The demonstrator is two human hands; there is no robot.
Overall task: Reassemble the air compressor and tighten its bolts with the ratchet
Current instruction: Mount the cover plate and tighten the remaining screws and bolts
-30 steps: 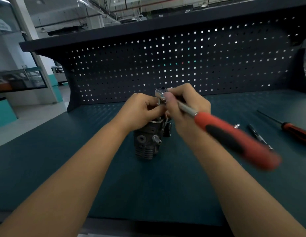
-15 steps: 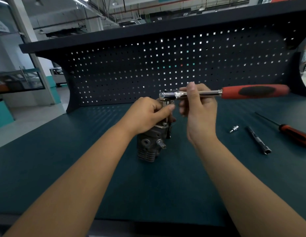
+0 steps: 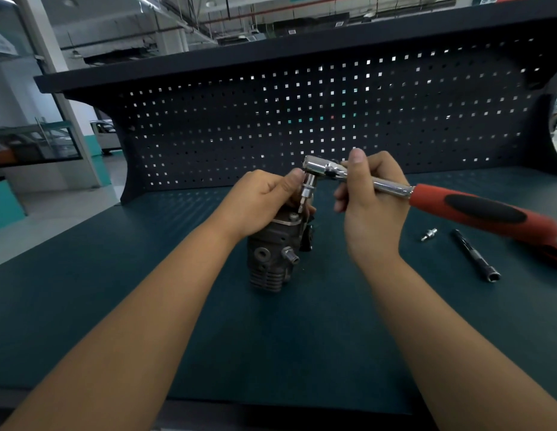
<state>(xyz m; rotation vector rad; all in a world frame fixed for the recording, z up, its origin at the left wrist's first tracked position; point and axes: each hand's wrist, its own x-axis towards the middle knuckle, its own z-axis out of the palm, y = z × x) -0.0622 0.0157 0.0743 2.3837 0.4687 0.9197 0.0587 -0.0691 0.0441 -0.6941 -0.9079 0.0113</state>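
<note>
We are gripping the heavy-looking, rigid compressor, at the middle of the bench, with our left hand. Our right hand is pinching the ratchet near its head, though its rubber handle should grip better.

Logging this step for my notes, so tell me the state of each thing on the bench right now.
air compressor: upright on the mat, held at its top.
ratchet: off the mat, bit pointing down at the compressor's top; seating unclear.
left hand: grips the air compressor.
right hand: pinches the ratchet shaft.
small fitting: lying loose.
black rod: lying loose.
</note>
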